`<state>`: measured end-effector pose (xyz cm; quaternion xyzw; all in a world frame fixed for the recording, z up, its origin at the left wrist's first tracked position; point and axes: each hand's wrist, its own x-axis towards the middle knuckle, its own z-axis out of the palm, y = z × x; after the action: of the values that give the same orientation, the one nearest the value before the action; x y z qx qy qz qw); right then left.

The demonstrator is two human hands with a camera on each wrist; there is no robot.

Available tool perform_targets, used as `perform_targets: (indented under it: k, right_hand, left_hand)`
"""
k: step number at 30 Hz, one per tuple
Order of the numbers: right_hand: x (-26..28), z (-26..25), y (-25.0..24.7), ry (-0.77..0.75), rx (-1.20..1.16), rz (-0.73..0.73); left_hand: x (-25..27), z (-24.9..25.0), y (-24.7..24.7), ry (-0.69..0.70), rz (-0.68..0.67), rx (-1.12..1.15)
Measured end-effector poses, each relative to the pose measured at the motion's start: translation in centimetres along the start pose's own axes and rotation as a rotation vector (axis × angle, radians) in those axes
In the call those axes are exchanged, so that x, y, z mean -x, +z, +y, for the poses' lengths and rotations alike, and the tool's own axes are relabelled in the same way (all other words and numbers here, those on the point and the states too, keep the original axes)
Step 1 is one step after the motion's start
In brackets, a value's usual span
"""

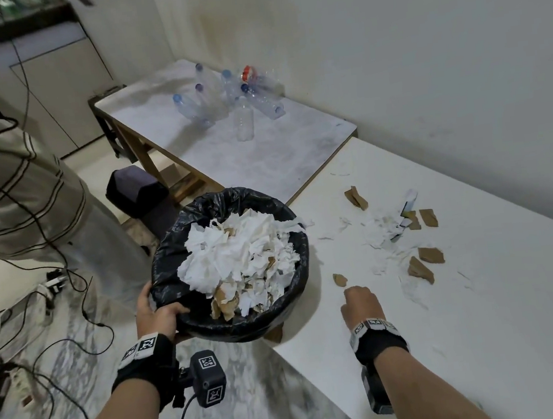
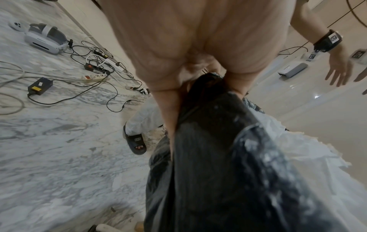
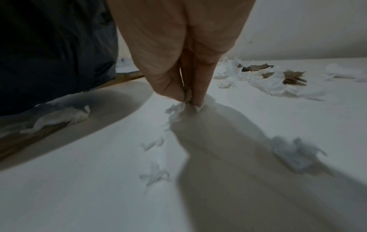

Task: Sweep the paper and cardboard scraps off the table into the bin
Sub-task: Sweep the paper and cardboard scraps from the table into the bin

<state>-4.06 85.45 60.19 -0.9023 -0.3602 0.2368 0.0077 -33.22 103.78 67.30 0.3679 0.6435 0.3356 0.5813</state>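
A bin lined with a black bag (image 1: pixel 247 326) hangs at the white table's (image 1: pixel 488 323) left edge, heaped with torn white paper and cardboard (image 1: pixel 239 258). My left hand (image 1: pixel 157 312) grips its near rim, fingers (image 2: pixel 168 113) curled over the liner. On the table, my right hand (image 1: pixel 350 294) points down and its fingertips (image 3: pixel 195 100) pinch a small white paper scrap (image 3: pixel 174 108). A little cardboard bit (image 1: pixel 340 279) lies just beyond it. Further right are loose white paper scraps (image 1: pixel 384 231) and brown cardboard pieces (image 1: pixel 430 255).
A lower table behind carries several empty plastic bottles (image 1: pixel 228 97). Another person in a striped shirt (image 1: pixel 6 178) stands at the left. Cables and power strips (image 1: pixel 24 341) cover the marble floor, and a dark stool (image 1: pixel 135 191) sits beside the bin. A wall borders the table's far side.
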Motion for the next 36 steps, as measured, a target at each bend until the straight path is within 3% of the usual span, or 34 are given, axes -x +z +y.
perform_targets:
  k: [5,9,13,16,19,21,24,26,31,36]
  right_hand:
    - [0.8,0.4,-3.4,0.165,-0.413,0.153]
    - [1.7,-2.8,-8.1,0.048,-0.795,0.273]
    - [2.8,-9.2,-11.7,-0.120,-0.991,0.258]
    - [4.5,-14.7,-12.9,-0.262,-1.036,0.169]
    - [5.7,-18.3,-12.8,-0.366,-0.930,0.100]
    - [6.1,-19.0,-12.7,-0.356,-0.888,0.181]
    - [5.8,-17.4,-11.3,-0.233,-0.872,0.318]
    - [5.1,-15.4,-9.1,-0.145,-0.768,0.313]
    - [4.4,-11.0,-1.5,-0.102,-0.255,-0.031]
    - [3.8,-10.8,3.3,-0.123,-0.092,-0.210]
  left_hand:
    - [0.4,0.2,-1.3,-0.001,0.005,0.017]
    - [0.9,0.5,-2.9,0.003,0.025,0.002]
    - [1.6,1.2,-4.7,-0.018,0.059,0.012]
    - [2.1,1.8,-6.1,-0.015,0.072,0.036]
    - [2.4,2.1,-7.5,-0.004,0.095,0.030]
    - [2.4,2.1,-8.5,0.003,0.111,0.031]
    - [2.0,1.7,-10.0,0.002,0.120,0.017]
    - [1.7,1.2,-10.9,0.000,0.123,-0.003]
    - [1.1,-0.2,-11.9,-0.039,0.117,-0.016]
    - [0.0,-1.5,-12.3,-0.052,0.111,-0.023]
